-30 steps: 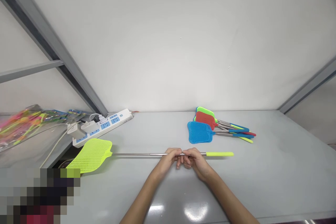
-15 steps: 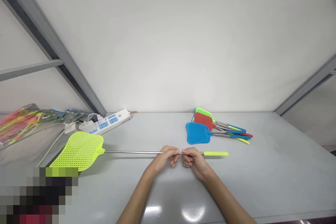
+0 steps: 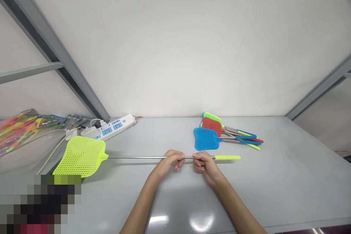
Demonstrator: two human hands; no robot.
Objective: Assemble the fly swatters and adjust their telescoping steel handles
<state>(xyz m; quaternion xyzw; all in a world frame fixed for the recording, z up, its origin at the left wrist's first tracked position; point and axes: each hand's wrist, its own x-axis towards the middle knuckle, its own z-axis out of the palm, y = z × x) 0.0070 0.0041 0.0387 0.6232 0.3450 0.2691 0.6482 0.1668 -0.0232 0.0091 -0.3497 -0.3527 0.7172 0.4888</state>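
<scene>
A yellow-green fly swatter [image 3: 82,156] with a long metal telescopic shaft lies sideways in front of me, its perforated head at the left and its handle at the right. Midway along the shaft, my left hand [image 3: 173,161] pinches the metal between thumb and fingers. My right hand [image 3: 204,164] grips the shaft just left of the yellow handle, fingers curled under. A short stretch of bare metal shows between the two hands. Behind them, a pile of fly swatters in blue [image 3: 207,139], red and green rests with handles pointing right.
A white power strip [image 3: 120,126] with plugs and cables sits at the back left. Clear plastic bags of colourful items [image 3: 24,128] lie at the far left. A wall stands behind the grey table [image 3: 296,175], with metal frame posts [image 3: 79,76] at both sides. The lower left corner is pixelated.
My hands have moved slightly apart along the shaft, so more bare metal shows between them. The handle has shifted a little to the right and the head a little to the left.
</scene>
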